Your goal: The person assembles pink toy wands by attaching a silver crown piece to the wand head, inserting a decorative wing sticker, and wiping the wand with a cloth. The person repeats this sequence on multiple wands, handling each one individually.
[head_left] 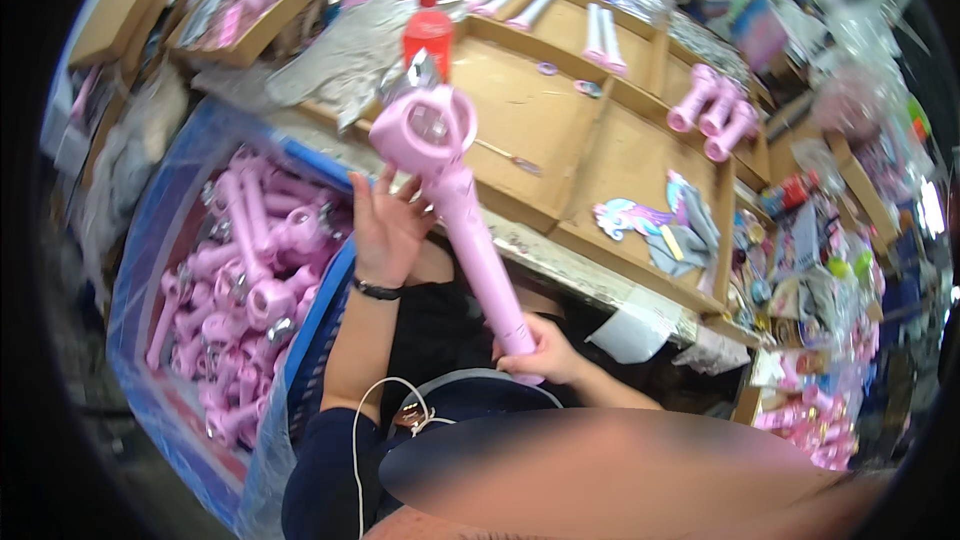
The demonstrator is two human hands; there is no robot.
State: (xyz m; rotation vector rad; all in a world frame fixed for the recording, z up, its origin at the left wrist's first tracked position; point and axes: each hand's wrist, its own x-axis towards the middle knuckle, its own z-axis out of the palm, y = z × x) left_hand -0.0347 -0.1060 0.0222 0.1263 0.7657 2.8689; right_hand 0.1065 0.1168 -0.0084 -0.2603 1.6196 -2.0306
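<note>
A pink plastic toy wand (480, 255) slants up in front of me, with a round, hollowed head and a shiny silver part (415, 80) at its top. The lower end of its handle is gripped in my right hand (548, 352). Just below the wand's head, my left hand (388, 230) is raised with its palm up and its fingers spread. Some of those fingertips pass behind the head, so I cannot tell whether they touch it.
A blue crate (330, 330) lined with plastic holds many pink wands (240, 290) at the left. The divided cardboard tray (510, 110) bears white-and-pink handles (603, 35), three pink pieces (715, 110) and a grey cloth (690, 240). A red bottle (428, 35) stands beside it.
</note>
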